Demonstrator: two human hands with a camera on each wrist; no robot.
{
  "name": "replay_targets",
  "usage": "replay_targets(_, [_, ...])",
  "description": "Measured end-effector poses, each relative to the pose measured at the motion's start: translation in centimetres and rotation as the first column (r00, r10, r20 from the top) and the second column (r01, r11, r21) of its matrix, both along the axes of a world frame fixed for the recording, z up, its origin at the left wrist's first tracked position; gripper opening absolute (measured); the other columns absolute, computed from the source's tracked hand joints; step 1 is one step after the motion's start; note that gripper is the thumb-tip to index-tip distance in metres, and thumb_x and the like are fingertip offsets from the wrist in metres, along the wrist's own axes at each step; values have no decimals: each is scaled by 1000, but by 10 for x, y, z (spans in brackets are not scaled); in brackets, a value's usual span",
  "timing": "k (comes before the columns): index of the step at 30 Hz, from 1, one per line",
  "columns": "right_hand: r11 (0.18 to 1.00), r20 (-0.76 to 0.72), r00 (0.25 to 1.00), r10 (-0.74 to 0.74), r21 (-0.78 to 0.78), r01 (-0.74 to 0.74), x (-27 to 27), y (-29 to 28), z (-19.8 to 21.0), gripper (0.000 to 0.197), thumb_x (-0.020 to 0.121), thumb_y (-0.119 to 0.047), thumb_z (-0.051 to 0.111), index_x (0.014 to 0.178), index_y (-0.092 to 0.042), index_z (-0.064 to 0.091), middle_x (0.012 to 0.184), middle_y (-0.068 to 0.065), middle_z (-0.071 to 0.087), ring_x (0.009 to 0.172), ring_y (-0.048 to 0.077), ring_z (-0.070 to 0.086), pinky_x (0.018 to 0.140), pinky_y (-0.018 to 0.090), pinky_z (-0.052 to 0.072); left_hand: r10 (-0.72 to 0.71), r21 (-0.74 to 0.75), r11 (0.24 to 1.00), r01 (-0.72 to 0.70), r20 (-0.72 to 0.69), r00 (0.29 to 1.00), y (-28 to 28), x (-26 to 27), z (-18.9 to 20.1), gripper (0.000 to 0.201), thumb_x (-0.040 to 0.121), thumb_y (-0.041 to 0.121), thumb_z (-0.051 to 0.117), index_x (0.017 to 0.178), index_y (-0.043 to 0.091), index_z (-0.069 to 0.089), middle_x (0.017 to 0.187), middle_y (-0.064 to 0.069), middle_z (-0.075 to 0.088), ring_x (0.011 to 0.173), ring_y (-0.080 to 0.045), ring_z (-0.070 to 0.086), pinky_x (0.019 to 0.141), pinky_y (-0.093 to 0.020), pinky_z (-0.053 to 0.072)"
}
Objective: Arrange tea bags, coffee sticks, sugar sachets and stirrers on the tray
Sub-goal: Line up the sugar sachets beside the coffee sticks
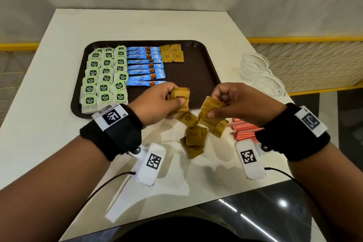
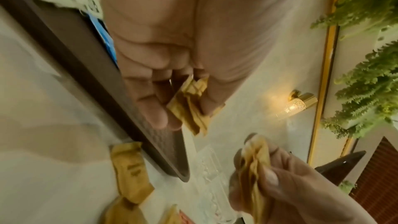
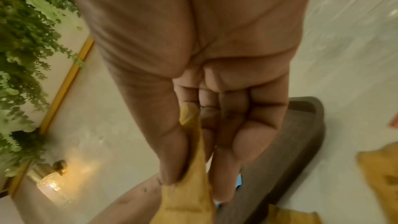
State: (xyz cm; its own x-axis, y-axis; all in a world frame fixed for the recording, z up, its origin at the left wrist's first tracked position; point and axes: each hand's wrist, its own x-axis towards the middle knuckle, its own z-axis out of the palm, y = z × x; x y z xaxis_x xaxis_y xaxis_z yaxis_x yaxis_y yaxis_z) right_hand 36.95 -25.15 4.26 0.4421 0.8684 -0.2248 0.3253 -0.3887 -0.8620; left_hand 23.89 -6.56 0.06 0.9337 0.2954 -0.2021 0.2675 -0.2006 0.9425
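Note:
A dark brown tray (image 1: 204, 76) holds rows of green-labelled tea bags (image 1: 106, 76), blue coffee sticks (image 1: 145, 65) and a few brown sugar sachets (image 1: 172, 53) at its far side. My left hand (image 1: 167, 102) grips a small stack of brown sugar sachets (image 1: 179, 96) just over the tray's near edge; the same stack (image 2: 191, 106) shows between thumb and fingers in the left wrist view. My right hand (image 1: 225, 102) pinches another bunch of sachets (image 1: 211, 108), also seen as sachets (image 3: 193, 192). Loose sachets (image 1: 194, 139) lie on the white table. Orange stirrers (image 1: 243, 129) lie under my right wrist.
Two clear glass bowls (image 1: 255, 65) stand right of the tray on the white table (image 1: 49, 124). A yellow-railed lattice fence (image 1: 314, 61) runs behind the table on the right. The tray's right half is bare.

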Motion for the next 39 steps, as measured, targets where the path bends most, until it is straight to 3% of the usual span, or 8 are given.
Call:
replay_targets(9, [991, 29, 998, -52, 128, 48, 15, 53, -9, 18, 72, -4, 79, 83, -3, 65, 76, 18, 63, 66, 23, 56, 62, 32, 50, 164, -618, 774, -135, -10, 986, -9, 26, 8, 17, 101, 23, 42, 112, 12, 48, 106, -17, 59, 91, -32, 65, 68, -36, 60])
replay_targets(12, [984, 51, 994, -94, 154, 85, 26, 69, -15, 22, 71, -7, 80, 86, -3, 64, 69, 10, 61, 58, 12, 51, 51, 18, 42, 220, -639, 754, -152, 27, 975, 2, 31, 2, 19, 98, 12, 48, 117, 10, 47, 110, -16, 61, 92, -29, 67, 72, -34, 60])
replay_targets(16, [979, -66, 983, -172, 98, 178, 42, 91, -25, 28, 73, -16, 80, 90, -5, 60, 70, 16, 66, 56, 20, 58, 46, 22, 42, 342, -622, 748, -232, 63, 938, 19, 39, -6, 16, 95, 4, 52, 109, 13, 50, 101, -9, 67, 86, -24, 70, 69, -30, 60])
replay_targets(20, [987, -237, 963, -130, 61, 148, 54, 113, -37, 14, 80, -11, 73, 84, -10, 60, 62, 2, 69, 53, 9, 64, 45, 15, 44, 442, -615, 721, -319, 54, 895, 39, 46, -15, 19, 93, 5, 56, 109, 13, 52, 106, -11, 67, 87, -21, 70, 64, -28, 59])
replay_targets(26, [985, -274, 949, -158, 26, 172, 82, 155, -44, 5, 86, -11, 66, 86, -13, 61, 69, 4, 68, 52, 6, 64, 44, 14, 44, 556, -593, 680, -432, 33, 830, 72, 56, -27, 28, 92, 6, 58, 120, 9, 52, 116, -14, 67, 99, -28, 68, 63, -26, 58])
replay_targets(32, [973, 48, 981, -186, -132, 191, 116, 198, -57, 12, 88, -14, 65, 95, -11, 56, 71, 2, 61, 52, 9, 57, 40, 14, 41, 626, -536, 670, -513, 37, 779, 94, 60, -34, 16, 93, 7, 58, 108, 10, 53, 108, -13, 66, 91, -23, 68, 72, -30, 60])
replay_targets(37, [959, 269, 957, -111, -224, 174, 121, 224, -56, 22, 85, -18, 69, 73, -15, 51, 72, 3, 61, 53, 14, 57, 60, 25, 47, 636, -537, 662, -523, 33, 771, 101, 60, -39, 16, 92, 7, 59, 106, 13, 54, 108, -11, 68, 92, -23, 69, 65, -26, 59])
replay_targets(39, [940, 385, 922, -37, -300, 162, 121, 232, -56, 20, 85, -23, 69, 76, -13, 54, 80, 9, 68, 68, 24, 65, 75, 33, 54, 634, -541, 663, -518, 37, 773, 103, 59, -40, 15, 92, 8, 59, 103, 15, 54, 106, -9, 68, 92, -23, 69, 65, -26, 59])
